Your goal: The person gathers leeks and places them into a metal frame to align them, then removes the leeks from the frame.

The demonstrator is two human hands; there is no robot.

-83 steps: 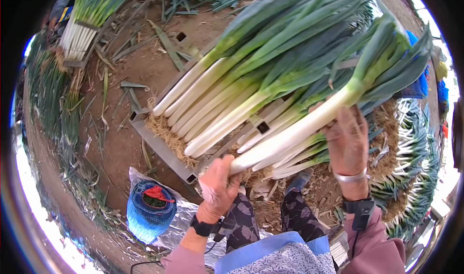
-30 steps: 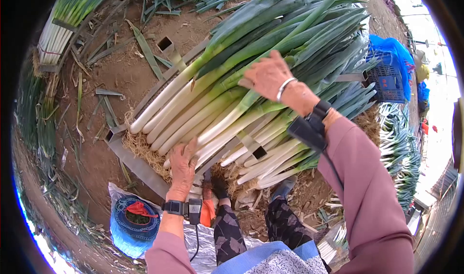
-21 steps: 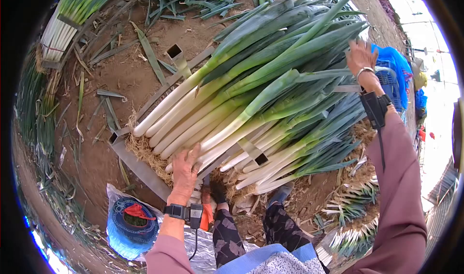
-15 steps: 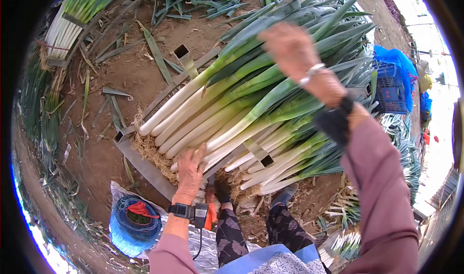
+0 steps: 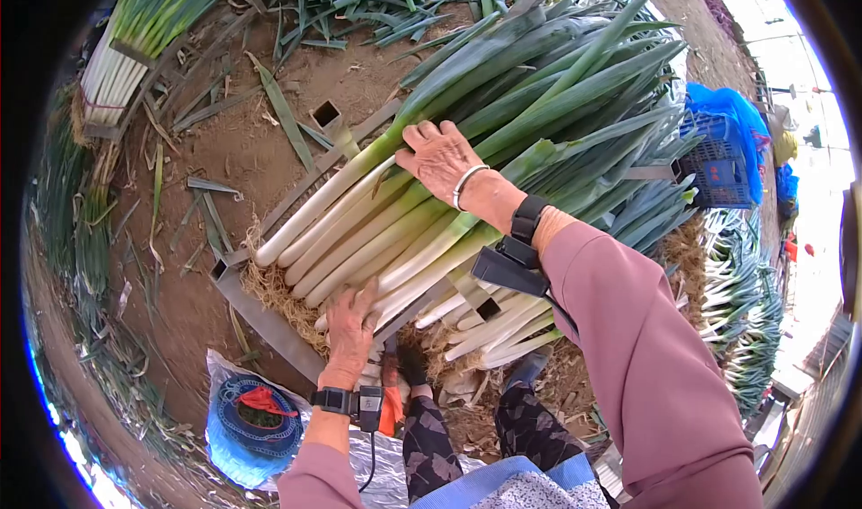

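Note:
A thick pile of leeks [image 5: 395, 213] lies slantwise in a metal frame [image 5: 269, 316], white stalks and roots at the lower left, green leaves at the upper right. My left hand [image 5: 350, 322] rests on the white stalks near the roots, fingers slightly apart, with no stalk enclosed. Farther up, my right hand [image 5: 443, 161] lies on the upper stalks where white turns green, its fingers bent over them but spread. Its palm side is hidden.
A bundle of leeks [image 5: 112, 78] stands at the upper left. Cut leaves [image 5: 359, 2] lie at the top. A blue crate [image 5: 723, 163] is at the right, with more leeks [image 5: 736, 285] below it. A blue bag [image 5: 251, 424] sits at the lower left.
My right hand has moved left and down from above the green leaves onto the upper stalks. My left hand has stayed nearly in place.

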